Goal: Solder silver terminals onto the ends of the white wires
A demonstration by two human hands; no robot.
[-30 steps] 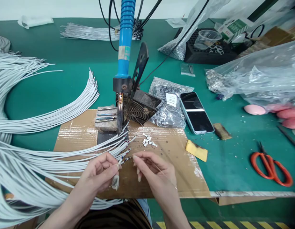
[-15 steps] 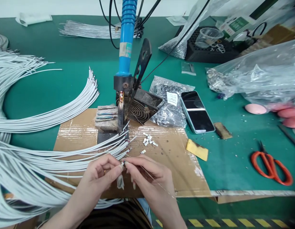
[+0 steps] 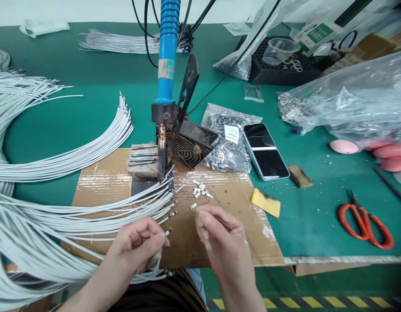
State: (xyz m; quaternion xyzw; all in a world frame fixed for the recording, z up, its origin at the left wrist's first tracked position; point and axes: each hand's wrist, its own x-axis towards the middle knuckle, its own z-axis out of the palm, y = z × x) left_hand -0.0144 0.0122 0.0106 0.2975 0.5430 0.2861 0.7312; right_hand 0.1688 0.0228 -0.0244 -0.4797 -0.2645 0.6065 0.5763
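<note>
At the front of the green bench (image 3: 311,221), a sheet of brown cardboard (image 3: 252,245) is spread beneath both hands, its near edge lying close to the bench's own front edge. The two hands are held well apart, with a strip of bare cardboard shown between them. By the left hand (image 3: 134,247) a white cable (image 3: 168,232) is pinched between thumb and forefinger, its coloured tip projecting to the right. The fingertips of the right hand (image 3: 224,240) are drawn together just beside the small white pieces (image 3: 196,190).

Movement is bounded on the left by a bundle of white cables (image 3: 90,211), and beyond the hands by the blue soldering iron (image 3: 166,80), propped tip-down. More room is offered to the right, where a yellow sponge (image 3: 266,203) is lain on the cardboard's edge and orange-handled scissors (image 3: 365,223) are set farther out.

The right fingertips are blurred, and whether anything is gripped there cannot be told. Below the left fingers, a pale crumpled scrap (image 3: 155,261) is partly covered. The iron's upper end is cut off by the top border, the bundle by the left, and both forearms by the bottom. The contents of the silvery bag (image 3: 228,145) cannot be clearly made out.
</note>
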